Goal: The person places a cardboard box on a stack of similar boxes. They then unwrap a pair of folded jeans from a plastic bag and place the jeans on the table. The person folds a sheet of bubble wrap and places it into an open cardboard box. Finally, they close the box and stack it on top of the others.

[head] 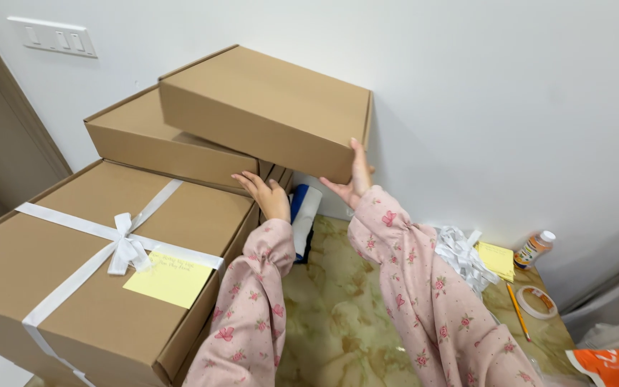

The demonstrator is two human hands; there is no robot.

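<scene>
Bright, even indoor light fills the sharp picture, with a soft shadow on the white wall [510,107] at three o'clock of the top cardboard box [266,107], and straight edges bowing slightly toward the corners.

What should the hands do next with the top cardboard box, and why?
Probably slide the top box left to sit squarely. It overhangs the box below; the right hand props its corner, and the left hand is under its front edge.
</scene>
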